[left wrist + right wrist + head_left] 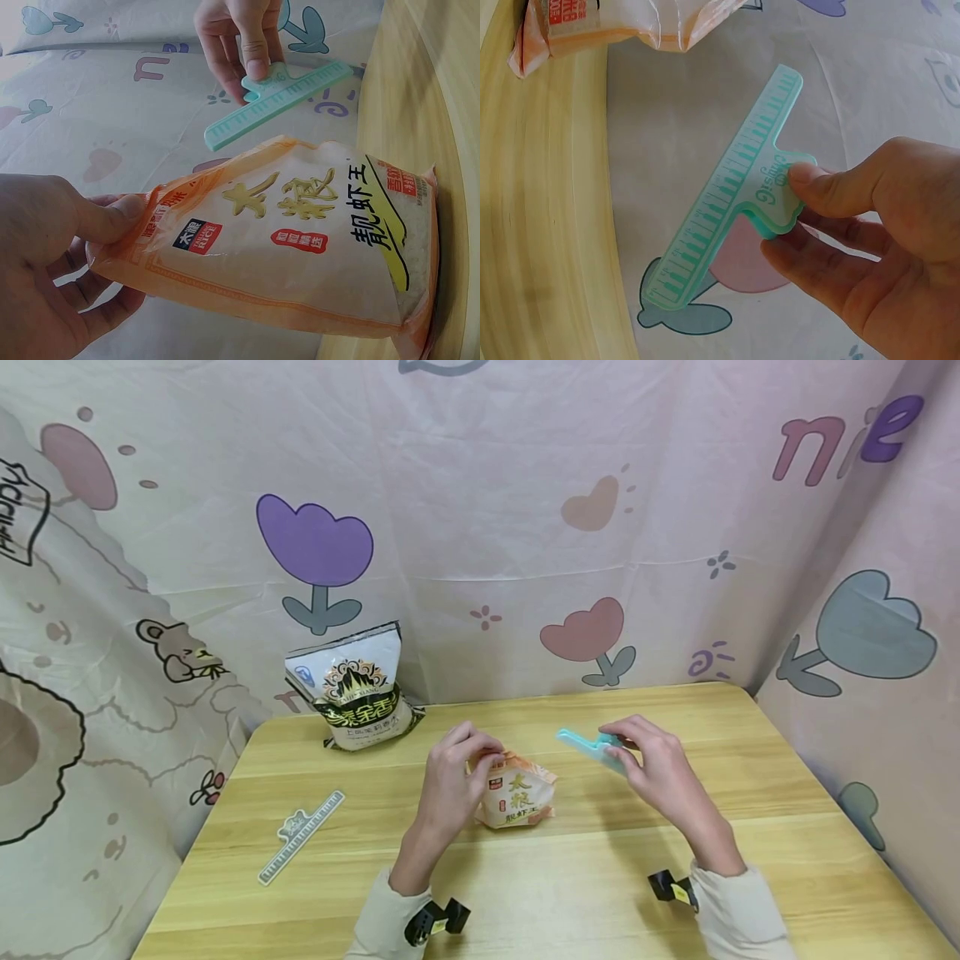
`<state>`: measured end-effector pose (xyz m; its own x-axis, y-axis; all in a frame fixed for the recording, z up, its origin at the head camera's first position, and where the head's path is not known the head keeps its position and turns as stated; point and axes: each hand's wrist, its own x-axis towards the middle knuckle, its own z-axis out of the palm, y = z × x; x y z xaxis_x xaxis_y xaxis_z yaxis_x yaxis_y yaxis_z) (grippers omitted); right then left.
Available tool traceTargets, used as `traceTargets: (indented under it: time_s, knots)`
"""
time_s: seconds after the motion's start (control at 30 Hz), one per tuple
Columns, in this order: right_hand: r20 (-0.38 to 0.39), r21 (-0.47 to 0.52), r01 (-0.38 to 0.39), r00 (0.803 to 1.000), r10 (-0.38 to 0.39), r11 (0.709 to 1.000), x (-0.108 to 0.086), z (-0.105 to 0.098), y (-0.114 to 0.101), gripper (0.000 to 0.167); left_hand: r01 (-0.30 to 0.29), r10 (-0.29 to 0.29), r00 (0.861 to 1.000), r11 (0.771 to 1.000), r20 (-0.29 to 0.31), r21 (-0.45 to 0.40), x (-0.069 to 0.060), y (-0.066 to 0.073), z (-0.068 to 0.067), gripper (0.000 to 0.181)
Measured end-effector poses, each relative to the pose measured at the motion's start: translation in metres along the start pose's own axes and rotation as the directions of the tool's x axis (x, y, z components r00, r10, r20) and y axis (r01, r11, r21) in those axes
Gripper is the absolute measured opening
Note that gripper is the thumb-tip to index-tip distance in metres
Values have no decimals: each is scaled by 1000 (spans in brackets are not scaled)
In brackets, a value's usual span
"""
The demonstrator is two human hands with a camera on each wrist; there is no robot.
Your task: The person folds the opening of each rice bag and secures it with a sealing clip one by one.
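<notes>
An orange and white rice bag (517, 793) stands on the wooden table, its lower part full of grains. My left hand (456, 777) pinches the bag's top edge between thumb and fingers; the left wrist view shows the hand (52, 255) at the gathered orange top. In my right hand (660, 768) is a mint-green bag clip (727, 195) with a piano-key pattern along its long bar. Thumb and fingers squeeze the clip's handle in the right wrist view. The clip is held in the air to the right of the bag, apart from it.
A second, larger rice bag (360, 693), white and black, stands at the table's back left against the printed curtain (465, 527). On the left of the table (540, 893) lies a grey-white clip (300, 837) with the same piano-key pattern.
</notes>
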<state>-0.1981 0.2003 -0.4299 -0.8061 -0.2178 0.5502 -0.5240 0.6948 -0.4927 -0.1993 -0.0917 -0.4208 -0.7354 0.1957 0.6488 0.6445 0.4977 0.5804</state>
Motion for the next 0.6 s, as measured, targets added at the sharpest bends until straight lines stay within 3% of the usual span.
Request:
traceTargets:
  time_s: [0.6]
  knots:
    - [56, 77, -13, 998, 9, 997, -1, 14, -6, 27, 21, -21, 1000, 1000, 0, -6, -1, 2, 0, 18]
